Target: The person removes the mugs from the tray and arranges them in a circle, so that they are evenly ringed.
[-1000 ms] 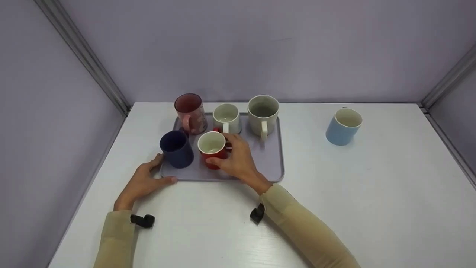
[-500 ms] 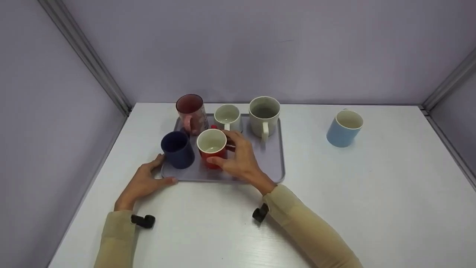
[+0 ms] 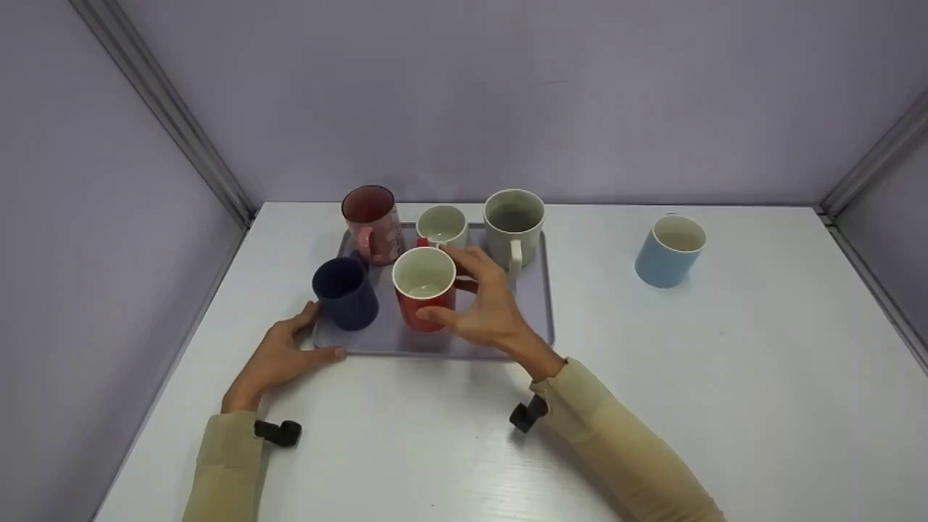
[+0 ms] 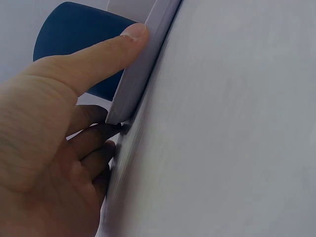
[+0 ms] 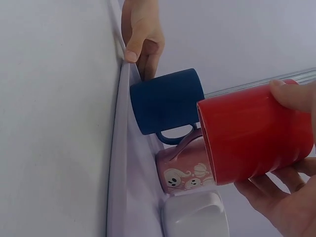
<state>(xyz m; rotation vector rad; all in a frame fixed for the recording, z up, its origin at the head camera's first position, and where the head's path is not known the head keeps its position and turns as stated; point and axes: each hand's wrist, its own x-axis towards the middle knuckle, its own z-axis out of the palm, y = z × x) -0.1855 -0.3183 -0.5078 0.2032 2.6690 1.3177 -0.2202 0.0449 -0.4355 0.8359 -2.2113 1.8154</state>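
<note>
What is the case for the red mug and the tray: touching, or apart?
Apart. The right wrist view shows it: the right hand holds the red mug up, with a gap between its base and the tray.

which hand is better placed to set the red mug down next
Right, most likely: the right hand already grips the red mug, held above the tray. The left hand grips the tray's near left corner, so it seems better suited to steadying it.

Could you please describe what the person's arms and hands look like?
The left sleeve and right sleeve are long and beige, with a small black device near each wrist. The left hand and right hand wear no gloves.
</note>
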